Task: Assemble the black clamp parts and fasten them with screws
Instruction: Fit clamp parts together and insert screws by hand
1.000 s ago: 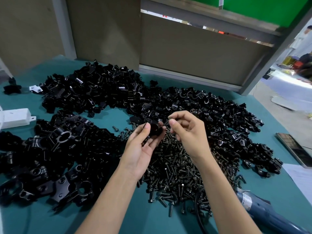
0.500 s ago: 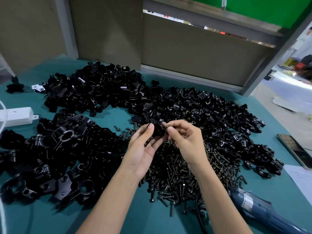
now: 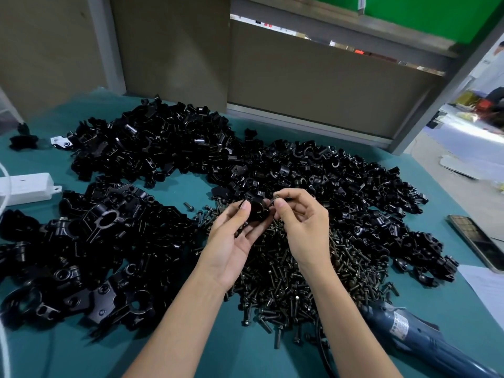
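- White plastic box point(image 3: 27, 185) lies at the far left on the teal mat point(image 3: 169, 347).
- Just right of it is a heap of larger clamp bodies point(image 3: 90, 241), black with round bores. A second heap of smaller black parts point(image 3: 152, 148) lies beyond it, toward the wall panels.
- The left hand point(image 3: 231, 246) is turned palm toward the camera. Its thumb and fingertips are closed round a black clamp part point(image 3: 256, 212), held up at mid-view over the far edge of the screw pile.
- That part is small, rounded and glossy. Fingers cover much of it, so which way its bore faces cannot be told.
- A screw point(image 3: 271, 203), thin and dark, meets the part's right side. Its long axis slants, with the lower end toward the part and the upper end in the fingertips. Whether the tip sits in a hole is too small to tell.
- The right hand point(image 3: 305, 230) pinches the screw between index finger and thumb, its other fingers loosely curled.
- The screw pile point(image 3: 286, 276) spreads beneath both wrists.
- A wide heap of half-round clamp pieces point(image 3: 354, 186) lies further right.
- A blue power driver point(image 3: 403, 331) lies at the near right, its nose against the screw pile.
- A phone point(image 3: 474, 241) and a sheet of paper point(image 3: 488, 287) lie by the right edge.
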